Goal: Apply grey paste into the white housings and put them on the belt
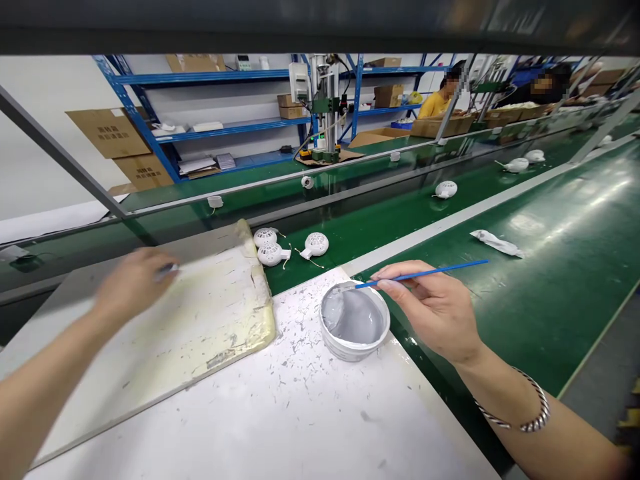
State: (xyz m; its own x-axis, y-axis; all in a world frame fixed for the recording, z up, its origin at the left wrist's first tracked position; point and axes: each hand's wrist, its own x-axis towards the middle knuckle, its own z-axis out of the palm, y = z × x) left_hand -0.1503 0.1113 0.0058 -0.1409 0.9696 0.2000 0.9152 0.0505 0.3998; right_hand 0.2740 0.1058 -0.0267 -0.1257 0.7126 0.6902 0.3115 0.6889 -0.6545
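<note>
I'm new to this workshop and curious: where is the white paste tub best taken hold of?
Probably around its outer wall, coming from the near left: the round tub stands upright on the speckled white surface, paste smears its far rim, and the right hand with the blue brush occupies the right.

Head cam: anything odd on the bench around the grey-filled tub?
Yes. The white board under the white tub is speckled with grey flecks, and the beige pad beside it is yellow-stained with a ragged edge. A crumpled white packet also lies on the green belt.
</note>
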